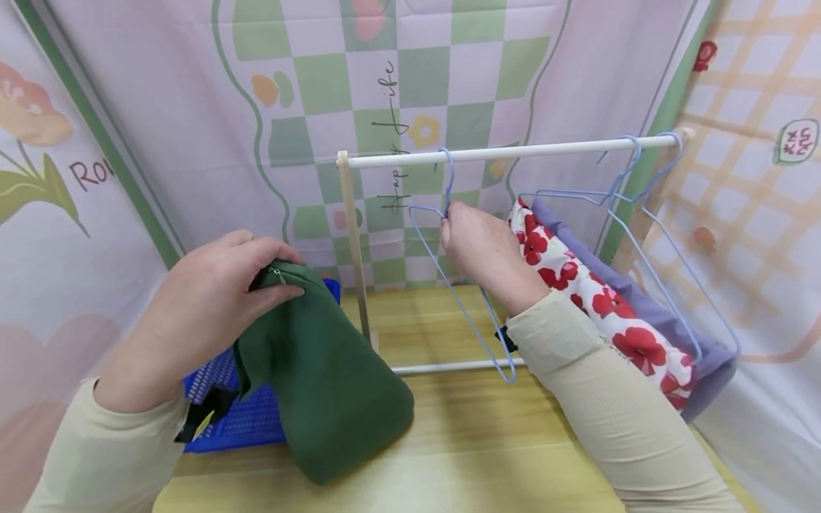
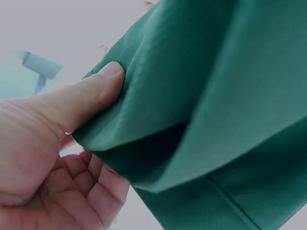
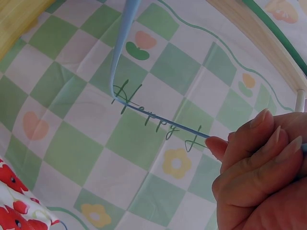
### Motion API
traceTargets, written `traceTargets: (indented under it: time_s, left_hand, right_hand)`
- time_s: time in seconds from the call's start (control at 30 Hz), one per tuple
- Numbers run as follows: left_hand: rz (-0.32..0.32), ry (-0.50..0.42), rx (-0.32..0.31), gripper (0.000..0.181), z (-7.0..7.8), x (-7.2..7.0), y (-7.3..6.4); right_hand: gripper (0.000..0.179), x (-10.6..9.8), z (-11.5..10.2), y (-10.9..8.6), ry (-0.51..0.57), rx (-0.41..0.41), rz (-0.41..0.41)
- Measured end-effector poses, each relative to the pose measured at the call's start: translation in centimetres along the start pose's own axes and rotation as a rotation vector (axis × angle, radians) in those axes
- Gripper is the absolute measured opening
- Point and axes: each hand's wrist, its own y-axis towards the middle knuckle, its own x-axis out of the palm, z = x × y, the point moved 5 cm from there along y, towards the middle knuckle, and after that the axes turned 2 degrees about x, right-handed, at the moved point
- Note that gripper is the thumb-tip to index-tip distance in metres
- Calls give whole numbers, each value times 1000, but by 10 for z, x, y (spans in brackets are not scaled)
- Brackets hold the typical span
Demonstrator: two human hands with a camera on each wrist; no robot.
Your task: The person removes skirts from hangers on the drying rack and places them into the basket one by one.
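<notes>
My left hand pinches the top edge of a dark green zippered cloth between thumb and fingers. A small metal zip pull shows beside the thumb, and the cloth hangs down in folds. Seen from the left wrist, the green fabric droops with an open fold below the thumb. My right hand grips a light blue hanger at its neck, just under the hook, which sits over the white rod. In the right wrist view, one arm of the bare hanger runs out from the curled fingers.
A blue plastic basket stands on the wooden table, partly behind the green cloth. At the rod's right end, two more blue hangers carry a red-flowered white cloth and a purple cloth. Patterned curtains surround the table.
</notes>
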Motion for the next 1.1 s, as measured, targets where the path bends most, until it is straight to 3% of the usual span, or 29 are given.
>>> traceTargets:
  time_s: [0.4, 0.73, 0.97, 1.1]
  left_hand:
    - [19, 41, 51, 30, 4, 1, 0]
    - [112, 110, 75, 31, 8, 3, 4]
    - [149, 118, 30, 24, 8, 4, 5]
    - [156, 139, 40, 20, 8, 6, 5]
  right_hand:
    - [27, 0, 0, -1, 8, -1, 7]
    - [28, -1, 0, -1, 5, 2, 5]
    - [28, -1, 1, 0, 6, 3, -2]
    - [28, 0, 0, 0, 8, -3, -6]
